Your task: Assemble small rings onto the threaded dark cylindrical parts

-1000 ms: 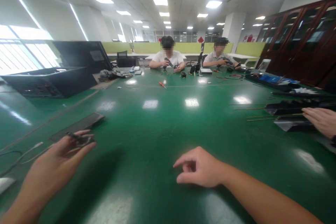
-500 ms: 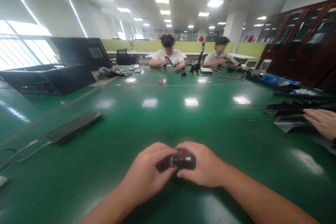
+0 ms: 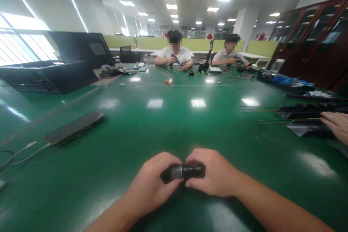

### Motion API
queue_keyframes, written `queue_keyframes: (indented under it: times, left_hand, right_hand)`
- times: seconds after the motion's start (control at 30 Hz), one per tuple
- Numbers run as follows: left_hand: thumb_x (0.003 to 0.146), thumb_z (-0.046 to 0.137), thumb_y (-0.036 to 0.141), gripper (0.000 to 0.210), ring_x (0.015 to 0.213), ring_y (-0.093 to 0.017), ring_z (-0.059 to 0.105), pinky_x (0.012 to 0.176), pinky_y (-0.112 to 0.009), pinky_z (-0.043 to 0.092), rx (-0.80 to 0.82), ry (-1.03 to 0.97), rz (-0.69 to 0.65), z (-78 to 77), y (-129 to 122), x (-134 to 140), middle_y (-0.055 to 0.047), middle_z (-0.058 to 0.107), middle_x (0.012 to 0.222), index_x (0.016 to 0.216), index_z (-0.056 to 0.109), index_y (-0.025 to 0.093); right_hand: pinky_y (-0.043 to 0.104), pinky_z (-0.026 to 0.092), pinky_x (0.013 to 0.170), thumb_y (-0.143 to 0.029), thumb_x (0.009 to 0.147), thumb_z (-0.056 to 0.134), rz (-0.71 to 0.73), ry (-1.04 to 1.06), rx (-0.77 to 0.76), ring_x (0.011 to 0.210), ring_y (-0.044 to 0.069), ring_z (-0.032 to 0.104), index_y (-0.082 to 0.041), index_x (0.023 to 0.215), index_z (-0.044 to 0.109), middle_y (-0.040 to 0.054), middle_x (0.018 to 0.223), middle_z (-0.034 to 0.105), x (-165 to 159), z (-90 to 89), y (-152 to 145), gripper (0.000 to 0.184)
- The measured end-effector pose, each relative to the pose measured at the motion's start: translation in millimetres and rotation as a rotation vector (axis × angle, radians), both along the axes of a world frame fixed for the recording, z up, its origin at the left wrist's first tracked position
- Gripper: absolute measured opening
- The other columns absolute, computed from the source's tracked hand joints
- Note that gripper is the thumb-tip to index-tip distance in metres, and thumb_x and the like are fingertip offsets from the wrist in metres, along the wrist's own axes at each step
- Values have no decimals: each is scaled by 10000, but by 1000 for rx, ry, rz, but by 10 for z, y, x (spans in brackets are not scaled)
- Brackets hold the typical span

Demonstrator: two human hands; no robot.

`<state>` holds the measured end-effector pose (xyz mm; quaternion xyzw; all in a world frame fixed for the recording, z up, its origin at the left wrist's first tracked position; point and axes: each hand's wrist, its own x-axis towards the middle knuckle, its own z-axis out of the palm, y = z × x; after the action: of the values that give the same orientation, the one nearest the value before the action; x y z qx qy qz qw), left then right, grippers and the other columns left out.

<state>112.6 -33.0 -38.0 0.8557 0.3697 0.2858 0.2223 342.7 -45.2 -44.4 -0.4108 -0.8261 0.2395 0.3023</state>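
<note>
My left hand (image 3: 156, 175) is closed around the left end of a dark object (image 3: 177, 171) with a shiny grey band in its middle. My right hand (image 3: 213, 172) grips the other end, a black section (image 3: 199, 169) with ridges and a thin, pale pin-like line along it. Thumbs and fingertips curl over both ends and hide much of them. Whether this is one piece or two pressed together I cannot tell, nor its exact kind. Both hands are close to the near edge of the view, low over the green table (image 3: 174, 130).
A long dark bar (image 3: 76, 127) with a white cable lies at left, before a large black case (image 3: 49, 76). An orange screwdriver (image 3: 168, 83) lies farther off. Thin rods and black channels (image 3: 310, 127) sit at right by another person's hand (image 3: 337, 123). Two people work across the table.
My hands have drawn slightly apart, the right one shifting a little to the right. More of the grey band and ridged part shows between them. The view has tipped slightly.
</note>
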Motion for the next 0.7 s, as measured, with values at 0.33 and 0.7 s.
queue_keyframes:
  times: [0.33,0.7]
  left_hand:
    - [809,691,160,188,863,-152,663,787,-261,505,-42,-12,-20,-1,9,9,-3,714,929,977,679,242]
    - [803,707,165,187,838,-138,661,769,-250,496,-59,-39,-4,-10,17,13,13,713,910,970,687,248]
  right_hand:
    - [275,426,682,-247,837,681,35,8,40,730,165,595,-194,918,679,16,801,657,-7,-27,3,96]
    - [271,410,687,-259,845,685,47,22,52,720,158,589,-184,895,686,13,786,666,4,-23,11,90]
